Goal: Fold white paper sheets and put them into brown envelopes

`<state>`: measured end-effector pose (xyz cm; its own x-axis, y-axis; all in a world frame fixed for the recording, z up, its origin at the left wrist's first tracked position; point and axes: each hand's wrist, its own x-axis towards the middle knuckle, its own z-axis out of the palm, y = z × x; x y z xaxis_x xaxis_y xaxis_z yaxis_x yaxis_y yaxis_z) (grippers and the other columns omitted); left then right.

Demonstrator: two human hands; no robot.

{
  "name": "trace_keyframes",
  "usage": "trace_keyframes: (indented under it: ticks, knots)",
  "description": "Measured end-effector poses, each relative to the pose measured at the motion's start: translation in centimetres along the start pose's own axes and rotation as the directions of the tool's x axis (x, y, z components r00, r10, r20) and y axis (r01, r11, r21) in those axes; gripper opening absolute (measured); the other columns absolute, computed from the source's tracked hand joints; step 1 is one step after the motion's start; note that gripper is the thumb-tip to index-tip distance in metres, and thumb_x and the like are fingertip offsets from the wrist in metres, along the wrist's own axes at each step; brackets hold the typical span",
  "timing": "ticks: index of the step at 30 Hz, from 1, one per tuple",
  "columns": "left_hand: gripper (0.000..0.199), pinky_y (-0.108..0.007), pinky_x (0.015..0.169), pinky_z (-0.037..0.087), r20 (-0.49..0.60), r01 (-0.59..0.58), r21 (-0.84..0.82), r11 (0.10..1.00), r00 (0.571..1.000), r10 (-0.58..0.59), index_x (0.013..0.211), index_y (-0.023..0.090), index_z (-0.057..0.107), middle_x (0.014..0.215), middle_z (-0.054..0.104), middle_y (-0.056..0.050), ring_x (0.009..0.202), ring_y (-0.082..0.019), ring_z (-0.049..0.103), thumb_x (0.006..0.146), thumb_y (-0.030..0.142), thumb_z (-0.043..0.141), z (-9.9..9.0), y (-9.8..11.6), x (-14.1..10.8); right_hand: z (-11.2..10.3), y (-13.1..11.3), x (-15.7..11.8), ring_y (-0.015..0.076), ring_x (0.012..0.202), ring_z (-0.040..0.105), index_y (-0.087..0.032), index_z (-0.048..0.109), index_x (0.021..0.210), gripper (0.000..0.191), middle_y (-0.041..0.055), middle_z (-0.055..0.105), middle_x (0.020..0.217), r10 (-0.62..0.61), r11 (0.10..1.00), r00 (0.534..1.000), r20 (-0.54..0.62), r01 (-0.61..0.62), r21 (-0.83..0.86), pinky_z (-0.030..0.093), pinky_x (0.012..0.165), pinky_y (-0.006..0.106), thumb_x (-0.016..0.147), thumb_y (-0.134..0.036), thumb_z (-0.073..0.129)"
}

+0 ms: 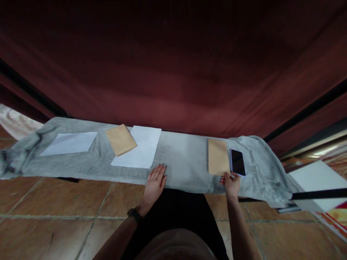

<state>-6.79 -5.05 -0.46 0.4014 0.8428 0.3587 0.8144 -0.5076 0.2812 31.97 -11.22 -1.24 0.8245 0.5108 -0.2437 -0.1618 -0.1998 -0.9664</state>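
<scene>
My left hand (155, 181) lies flat on the grey cloth near its front edge, fingers stretched out, just below a white sheet (146, 146). A brown envelope-like item (121, 139) rests partly over that sheet. On the right, my right hand (231, 182) is at the lower edge of another brown piece (218, 157), its fingertips by the bottom right corner; whether they grip it is too small to tell. A phone (238, 162) with a dark screen lies just above that hand, close to the brown piece. Another white paper (69, 143) lies at the far left.
The grey cloth (187, 162) covers a long narrow surface. Behind it stands a dark red fabric wall (173, 101) with black poles at both sides. A white box-like object (320, 180) is at the right. Below are brown floor tiles (62, 231).
</scene>
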Motion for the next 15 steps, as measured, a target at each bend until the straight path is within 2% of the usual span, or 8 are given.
trace_keyframes:
  ticks: [5, 10, 12, 15]
  knots:
    - [0.050, -0.052, 0.122, 0.032, -0.054, 0.081, 0.058, 0.995, 0.995, -0.078, 0.151, 0.019, 0.045, 0.155, 0.051, -0.013, 0.149, -0.027, 0.040, 0.103, 0.033, 0.038, -1.0, -2.2, 0.6, -0.1, -0.1, -0.2, 0.0160, 0.045, 0.059, -0.026, 0.044, 0.105, 0.056, -0.0077, 0.063, 0.059, -0.026, 1.000, 1.000, -0.006, 0.026, 0.004, 0.053, 0.040, 0.025, 0.067, -0.049, 0.078]
    - [0.060, -0.060, 0.119, 0.032, -0.150, 0.274, 0.140, 0.951, 0.956, -0.253, 0.153, 0.011, 0.042, 0.156, 0.046, -0.021, 0.151, -0.035, 0.034, 0.101, 0.042, 0.039, -1.0, -3.4, 1.0, -0.1, -0.6, -0.7, 0.0153, 0.043, 0.058, -0.025, 0.042, 0.109, 0.059, -0.0090, 0.061, 0.058, -0.027, 1.000, 0.999, -0.016, 0.027, -0.007, 0.052, 0.040, 0.025, 0.070, -0.052, 0.077]
    - [0.060, -0.060, 0.117, 0.034, -0.137, 0.327, 0.180, 0.928, 0.942, -0.306, 0.148, 0.007, 0.047, 0.153, 0.049, -0.025, 0.148, -0.037, 0.039, 0.101, 0.043, 0.039, -1.1, -3.8, 1.2, -0.1, -0.7, -1.1, 0.0140, 0.042, 0.056, -0.024, 0.042, 0.114, 0.061, -0.0096, 0.061, 0.059, -0.045, 0.999, 0.999, -0.014, 0.045, -0.013, 0.050, 0.040, 0.023, 0.072, -0.053, 0.076]
    - [0.053, -0.054, 0.113, 0.040, -0.055, 0.339, 0.237, 0.911, 0.940, -0.336, 0.139, 0.005, 0.056, 0.147, 0.055, -0.026, 0.141, -0.036, 0.049, 0.102, 0.037, 0.038, -1.8, -4.5, 1.6, -0.3, -0.5, -1.8, 0.0125, 0.042, 0.055, -0.023, 0.040, 0.124, 0.066, -0.0101, 0.061, 0.061, -0.089, 0.996, 0.996, -0.012, 0.089, -0.020, 0.049, 0.041, 0.021, 0.076, -0.055, 0.072]
